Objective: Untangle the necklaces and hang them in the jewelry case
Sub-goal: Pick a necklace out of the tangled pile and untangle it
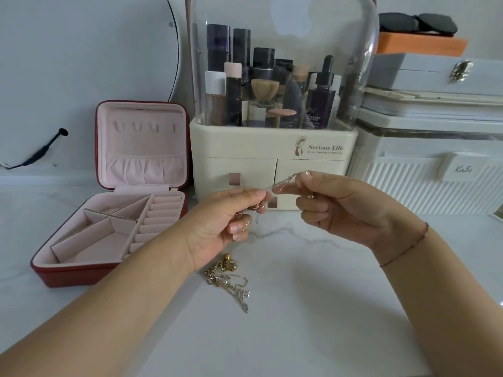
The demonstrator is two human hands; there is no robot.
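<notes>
A thin silvery necklace chain (283, 180) stretches taut between my two hands above the marble top. My left hand (226, 227) pinches its lower end, with loose chain dangling past the fingers. My right hand (340, 205) pinches the upper end. Below my left wrist, a tangled heap of gold and silver necklaces (228, 278) lies on the table. The red jewelry case (114, 197) stands open at the left, pink inside; the hooks in its upright lid (144, 127) carry nothing.
A cream cosmetics organizer (272, 159) with a clear dome and bottles stands right behind my hands. White storage boxes (430, 170) are stacked at the right. A round mirror's edge (178, 50) and a black cable (40, 152) are at the left wall.
</notes>
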